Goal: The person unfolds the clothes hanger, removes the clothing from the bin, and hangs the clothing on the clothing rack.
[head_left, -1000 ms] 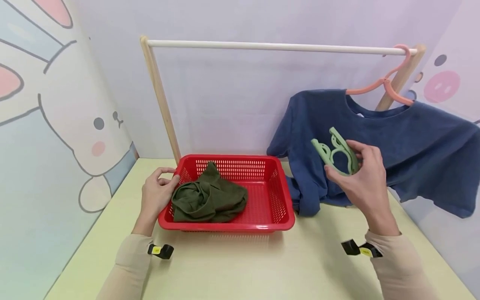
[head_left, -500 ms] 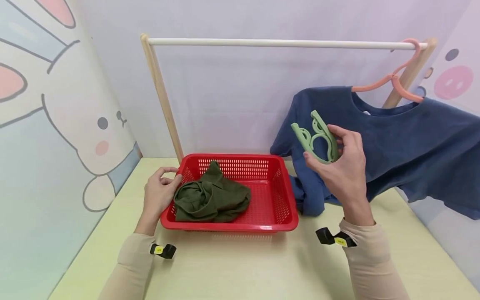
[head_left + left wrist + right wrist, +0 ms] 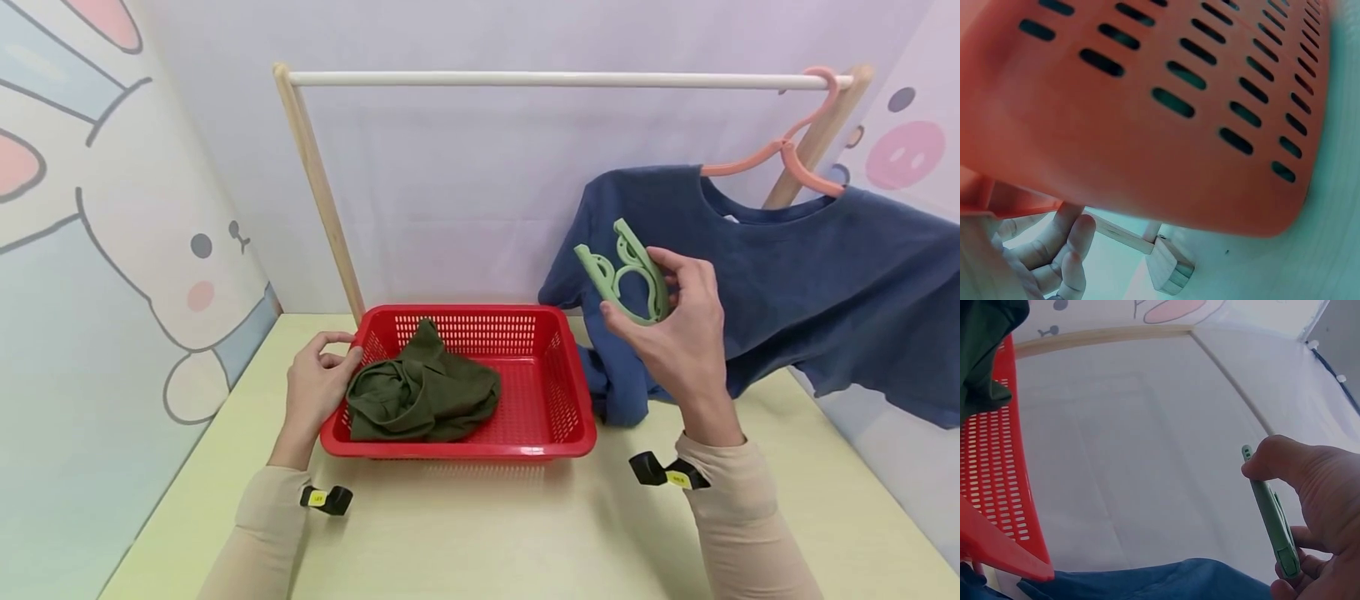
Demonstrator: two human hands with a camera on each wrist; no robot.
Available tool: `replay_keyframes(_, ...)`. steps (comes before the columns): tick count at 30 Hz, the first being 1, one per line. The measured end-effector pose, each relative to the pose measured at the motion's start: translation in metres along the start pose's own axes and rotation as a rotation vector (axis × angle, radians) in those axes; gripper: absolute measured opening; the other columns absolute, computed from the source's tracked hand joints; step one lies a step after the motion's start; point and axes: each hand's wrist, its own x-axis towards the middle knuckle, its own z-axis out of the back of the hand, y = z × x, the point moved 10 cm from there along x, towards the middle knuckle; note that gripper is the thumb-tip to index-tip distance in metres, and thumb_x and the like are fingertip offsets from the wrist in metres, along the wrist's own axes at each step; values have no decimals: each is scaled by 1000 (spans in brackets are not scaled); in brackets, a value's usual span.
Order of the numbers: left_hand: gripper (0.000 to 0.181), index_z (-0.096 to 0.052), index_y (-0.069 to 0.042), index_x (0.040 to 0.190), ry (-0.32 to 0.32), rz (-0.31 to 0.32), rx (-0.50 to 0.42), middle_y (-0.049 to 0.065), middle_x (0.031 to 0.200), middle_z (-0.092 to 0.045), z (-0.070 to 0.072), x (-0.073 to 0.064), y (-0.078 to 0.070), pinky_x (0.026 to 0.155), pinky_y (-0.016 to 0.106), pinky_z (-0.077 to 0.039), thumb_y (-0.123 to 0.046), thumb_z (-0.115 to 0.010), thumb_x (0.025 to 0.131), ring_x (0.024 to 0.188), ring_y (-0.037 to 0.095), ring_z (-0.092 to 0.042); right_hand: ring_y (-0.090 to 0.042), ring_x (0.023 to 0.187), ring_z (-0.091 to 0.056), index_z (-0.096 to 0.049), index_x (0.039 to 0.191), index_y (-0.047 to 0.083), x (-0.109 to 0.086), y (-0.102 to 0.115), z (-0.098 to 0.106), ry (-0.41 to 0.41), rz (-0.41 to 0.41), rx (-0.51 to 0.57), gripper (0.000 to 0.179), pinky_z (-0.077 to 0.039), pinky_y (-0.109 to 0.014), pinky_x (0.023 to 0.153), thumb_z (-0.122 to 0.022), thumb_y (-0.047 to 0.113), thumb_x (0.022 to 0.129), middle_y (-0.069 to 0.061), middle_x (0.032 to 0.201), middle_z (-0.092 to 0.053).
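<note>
While the left hand [image 3: 318, 379] holds the left side of the red basket [image 3: 457, 451], with its fingers bent round the rim, the right hand [image 3: 686, 333] is up in the air with a green hanger [image 3: 1270, 515]. The hanger is folded up small. The thumb is on one side of it and the other fingers are on the other side, squeezed on it. It is up above the surface [image 3: 465, 533], past the basket's right side and in front of the blue shirt [image 3: 757, 267]. The dark green cloth [image 3: 423, 392] lies in a lump in the left part of the basket. The hanger could slip and drop if the squeeze got weak, because just the thumb and fingertips seem to hold it. If it swung back, one of its arms might catch on the blue shirt. A hard bump there could also knock the pink hanger [image 3: 808, 177], since it hooks on close to the right end of the white bar [image 3: 525, 79]. If the left hand pulled too hard on the rim, the basket could slide or tip, and the cloth would roll about.
</note>
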Motion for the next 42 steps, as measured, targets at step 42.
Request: replay_keyframes(42, 32, -76, -8, 137, -179, -388, -50, 13, 131, -78, 28, -20, -107, 97, 32, -54, -24, -70, 110, 117, 25, -71, -23, 125, -50, -58, 157, 8, 0, 4, -5, 6, 8, 17, 80, -43, -20, 94, -94, 24, 88, -16, 143, -55)
